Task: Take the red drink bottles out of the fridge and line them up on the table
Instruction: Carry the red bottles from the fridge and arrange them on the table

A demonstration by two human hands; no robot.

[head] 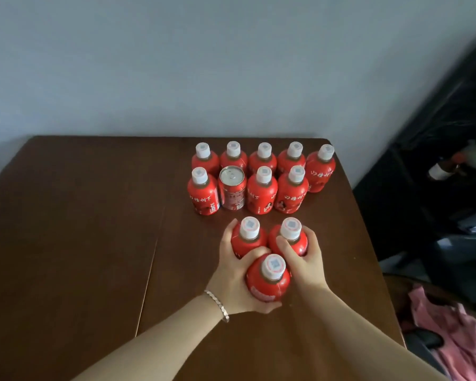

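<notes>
Several red drink bottles with white caps stand in two rows (263, 160) at the far right of the brown table (80, 229); the front row also holds a red can (232, 191). Nearer me, three more red bottles are bunched between my hands. My left hand (232, 268) wraps the left bottle (249, 235) and cradles the nearest bottle (268, 279) from below. My right hand (302, 257) grips the right bottle (289, 235). All three are upright, low over the table; contact with the tabletop is hidden.
A pale wall rises behind the table. The table's right edge (368, 229) runs close to the bottles. Beyond it stand dark furniture (437, 160) and a pink cloth (451, 325) lower right. A silver bracelet (217, 303) circles my left wrist.
</notes>
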